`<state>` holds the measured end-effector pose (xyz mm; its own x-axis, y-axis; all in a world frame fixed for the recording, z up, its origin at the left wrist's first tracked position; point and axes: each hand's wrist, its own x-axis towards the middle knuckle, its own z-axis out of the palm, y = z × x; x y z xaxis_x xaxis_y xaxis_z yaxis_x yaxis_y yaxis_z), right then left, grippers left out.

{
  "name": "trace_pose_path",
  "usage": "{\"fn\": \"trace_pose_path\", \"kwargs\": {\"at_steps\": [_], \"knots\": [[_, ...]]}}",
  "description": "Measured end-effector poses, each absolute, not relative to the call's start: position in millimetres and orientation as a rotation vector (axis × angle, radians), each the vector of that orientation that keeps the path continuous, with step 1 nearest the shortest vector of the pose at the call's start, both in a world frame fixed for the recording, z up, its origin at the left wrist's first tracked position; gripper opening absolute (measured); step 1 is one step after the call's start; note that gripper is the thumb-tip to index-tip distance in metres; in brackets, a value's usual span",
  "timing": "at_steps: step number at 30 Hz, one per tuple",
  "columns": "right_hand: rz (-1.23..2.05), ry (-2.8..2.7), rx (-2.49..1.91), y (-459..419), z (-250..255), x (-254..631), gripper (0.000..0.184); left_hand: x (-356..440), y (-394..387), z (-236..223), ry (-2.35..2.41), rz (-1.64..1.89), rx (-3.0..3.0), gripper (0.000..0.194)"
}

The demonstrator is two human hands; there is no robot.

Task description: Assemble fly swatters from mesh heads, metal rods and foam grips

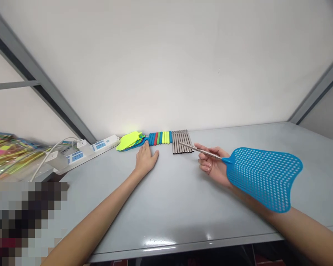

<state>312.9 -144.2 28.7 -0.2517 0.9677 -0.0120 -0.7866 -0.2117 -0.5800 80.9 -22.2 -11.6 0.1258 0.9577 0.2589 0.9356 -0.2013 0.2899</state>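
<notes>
Bare forearms [100, 218] lie nearest. Right hand [217, 170] grips a silvery metal rod [207, 152], likely keeping its blue perforated plastic paddle [266, 176] raised; left hand [145, 159] rests loosely open.

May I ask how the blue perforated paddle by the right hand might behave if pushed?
The blue paddle would probably flex, as it looks thin and plastic-like. It is likely light for its size, being full of holes. It may also wobble, given the narrow neck.

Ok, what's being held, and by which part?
The right hand holds a blue swatter by its metal rod, near the head. Whether the left hand grips anything can't be told.
</notes>
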Motion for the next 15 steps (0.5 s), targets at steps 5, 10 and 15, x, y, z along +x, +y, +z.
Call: {"fn": "trace_pose_path", "kwargs": {"at_steps": [5,10,15], "knots": [[1.643,-0.467,-0.376,-143,32,314,0.042,80,-20,-12,1.959,0.56,2.347,0.069],[1.637,-0.481,-0.381,-140,31,317,0.036,79,-17,-11,1.996,0.505,2.368,0.066],[1.663,-0.594,-0.526,-153,39,314,0.028,78,-16,-10,1.989,0.508,2.415,0.065]]}}
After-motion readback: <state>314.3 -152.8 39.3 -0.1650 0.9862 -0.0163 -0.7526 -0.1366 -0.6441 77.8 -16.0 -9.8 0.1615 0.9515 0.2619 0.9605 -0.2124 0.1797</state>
